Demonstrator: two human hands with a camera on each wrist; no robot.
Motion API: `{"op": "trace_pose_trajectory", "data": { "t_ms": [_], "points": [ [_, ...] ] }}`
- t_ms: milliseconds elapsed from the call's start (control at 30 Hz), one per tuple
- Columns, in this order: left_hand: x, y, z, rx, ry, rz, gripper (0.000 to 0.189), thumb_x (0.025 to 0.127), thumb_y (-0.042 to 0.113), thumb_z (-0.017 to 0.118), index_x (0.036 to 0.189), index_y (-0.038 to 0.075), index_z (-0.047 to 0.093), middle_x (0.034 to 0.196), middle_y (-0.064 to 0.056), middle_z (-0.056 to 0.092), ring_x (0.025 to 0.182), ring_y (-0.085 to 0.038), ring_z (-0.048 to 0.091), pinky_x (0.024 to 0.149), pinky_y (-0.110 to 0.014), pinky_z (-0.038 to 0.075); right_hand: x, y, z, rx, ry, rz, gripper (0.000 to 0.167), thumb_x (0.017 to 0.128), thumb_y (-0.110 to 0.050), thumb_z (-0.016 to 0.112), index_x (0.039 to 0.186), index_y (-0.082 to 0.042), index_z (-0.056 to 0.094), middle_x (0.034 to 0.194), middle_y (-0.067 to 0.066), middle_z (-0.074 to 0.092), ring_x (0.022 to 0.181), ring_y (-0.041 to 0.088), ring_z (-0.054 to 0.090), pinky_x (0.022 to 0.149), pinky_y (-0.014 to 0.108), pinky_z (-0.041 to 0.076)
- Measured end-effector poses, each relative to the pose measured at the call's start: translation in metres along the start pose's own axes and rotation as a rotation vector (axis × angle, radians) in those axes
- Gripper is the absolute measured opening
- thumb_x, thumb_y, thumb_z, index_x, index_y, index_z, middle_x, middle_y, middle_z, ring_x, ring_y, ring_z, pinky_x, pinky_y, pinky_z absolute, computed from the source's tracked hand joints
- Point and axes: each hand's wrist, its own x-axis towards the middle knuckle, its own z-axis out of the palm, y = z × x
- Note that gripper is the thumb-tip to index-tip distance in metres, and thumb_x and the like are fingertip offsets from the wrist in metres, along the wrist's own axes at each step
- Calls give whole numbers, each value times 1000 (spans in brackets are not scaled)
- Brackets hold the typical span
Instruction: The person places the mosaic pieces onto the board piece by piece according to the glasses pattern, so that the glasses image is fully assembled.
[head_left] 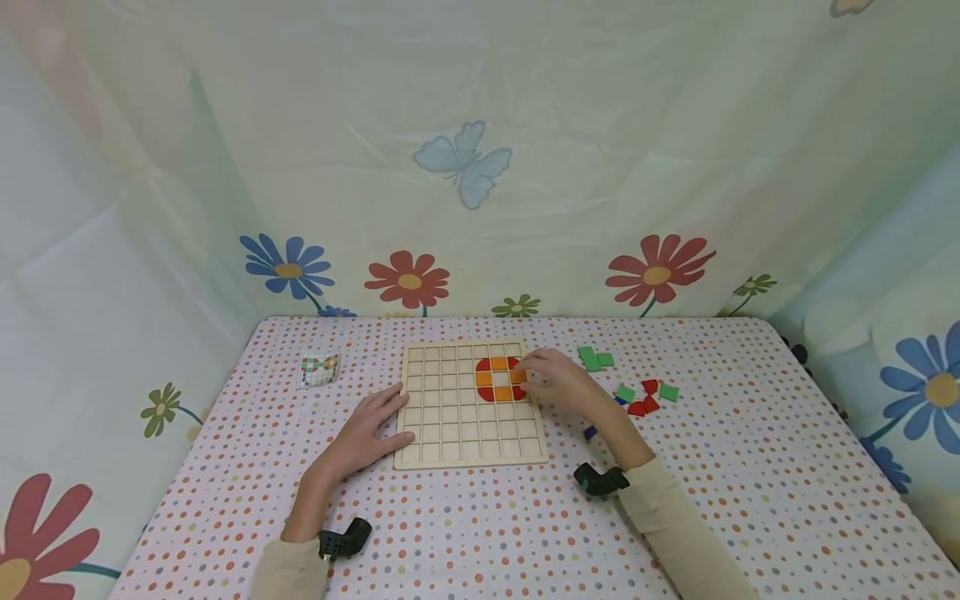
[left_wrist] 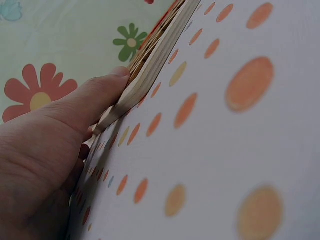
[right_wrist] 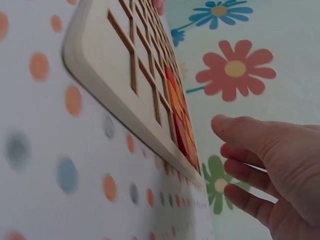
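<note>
A pale wooden grid board lies flat on the table. Toward its upper right, red quarter-round tiles and orange square tiles form a ring around a bare square. My left hand rests at the board's left edge; in the left wrist view its thumb touches the wooden rim. Over the right edge, beside the ring, hovers my right hand. The right wrist view shows its fingers apart and loosely bent, with nothing visible between them.
Right of the board lie loose green tiles, red tiles and a dark blue piece. A small printed pattern card lies to the left. The dotted tablecloth meets a flowered curtain behind.
</note>
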Motion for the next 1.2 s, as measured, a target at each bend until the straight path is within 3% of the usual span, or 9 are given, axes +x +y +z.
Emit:
{"op": "trace_pose_trajectory", "data": {
  "t_ms": [233,367,667,1200],
  "points": [
    [1,-1,1,13,0,-6,75,88,46,68,150,15,39,162,-4,25,149,-34,20,113,-61,28,-8,24,-17,50,-84,116,36,93,-21,66,126,-7,64,133,17,57,125,38,52,100,55,46],
    [0,-1,0,3,0,-3,75,88,46,68,150,15,40,162,-4,25,149,-35,20,113,-61,27,-15,39,-27,81,-112,137,39,92,-20,67,128,-6,62,134,19,56,126,40,51,101,56,44],
    [0,0,0,-3,-10,-7,75,88,46,68,150,16,39,162,-4,24,149,-34,19,112,-62,28,-27,72,-33,137,-172,103,37,91,-16,68,125,-4,64,132,22,56,119,40,54,96,54,48],
    [0,0,0,-12,-9,-6,75,88,45,68,150,15,38,162,-4,24,149,-34,19,112,-62,28,-29,75,-29,145,-202,72,33,90,-4,61,122,-2,66,133,23,55,121,41,52,95,53,48]
  ]
}}
